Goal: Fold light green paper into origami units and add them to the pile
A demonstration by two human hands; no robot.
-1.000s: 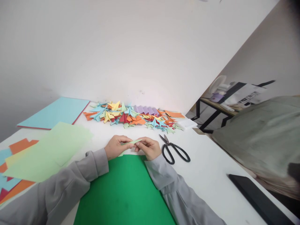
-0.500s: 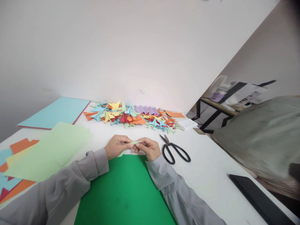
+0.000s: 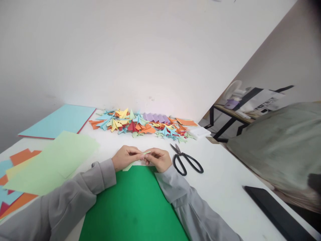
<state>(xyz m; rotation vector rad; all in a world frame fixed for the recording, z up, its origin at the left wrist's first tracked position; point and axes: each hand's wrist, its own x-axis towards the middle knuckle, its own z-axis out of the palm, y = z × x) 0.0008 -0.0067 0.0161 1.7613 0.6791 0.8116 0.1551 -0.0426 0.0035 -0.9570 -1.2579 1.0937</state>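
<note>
Between my two hands is a small piece of light green paper (image 3: 128, 167), partly hidden by the fingers. My left hand (image 3: 126, 157) pinches it from the left, thumb on top. From the right, my right hand (image 3: 159, 159) pinches the same paper, and the fingertips of both hands meet. Part of the paper hangs down below my left hand, over the top edge of a large green sheet (image 3: 135, 204). Black-handled scissors (image 3: 185, 159) lie partly opened just right of my right hand.
Along the wall runs a heap of small folded paper planes (image 3: 140, 124) in many colours. Light green sheets (image 3: 55, 160) and coloured paper pieces (image 3: 22, 157) lie at left, a blue sheet (image 3: 60, 120) behind them. At right is a black flat object (image 3: 273, 211).
The fingertips have drawn closer together on the light green paper. More of the paper now shows below my left hand. The view has shifted very slightly.
</note>
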